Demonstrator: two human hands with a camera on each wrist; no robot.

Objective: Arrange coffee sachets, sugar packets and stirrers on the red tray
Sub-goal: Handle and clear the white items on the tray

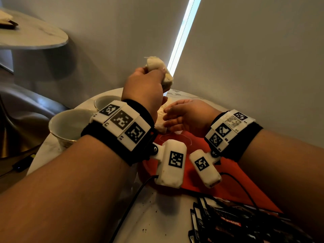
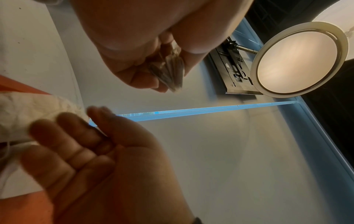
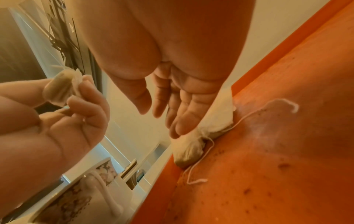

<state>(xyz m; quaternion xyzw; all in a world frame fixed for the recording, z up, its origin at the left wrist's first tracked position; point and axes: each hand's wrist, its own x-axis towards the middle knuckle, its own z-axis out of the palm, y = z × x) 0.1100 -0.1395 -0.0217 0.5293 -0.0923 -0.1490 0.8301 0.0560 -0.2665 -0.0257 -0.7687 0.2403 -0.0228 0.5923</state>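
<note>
My left hand (image 1: 154, 71) is raised above the table and pinches a bunch of white cloth-like sachets (image 1: 157, 67), also seen in the left wrist view as sachets (image 2: 170, 72) and from the right wrist as sachets (image 3: 61, 89). My right hand (image 1: 168, 118) is lower, with straight, relaxed fingers (image 3: 178, 118) and nothing in it. Its fingertips are at more white sachets (image 3: 210, 125) with loose strings, lying at the far edge of the red tray (image 1: 231, 176). Dark crumbs dot the tray floor (image 3: 287, 136).
Two white cups (image 1: 70, 125) (image 1: 105, 102) stand left of the tray on the round marble table (image 1: 157, 216). A fan of dark coffee sachets (image 1: 236, 223) lies at the tray's near end. Wrist cables (image 1: 133, 199) trail over the table. A wall is close behind.
</note>
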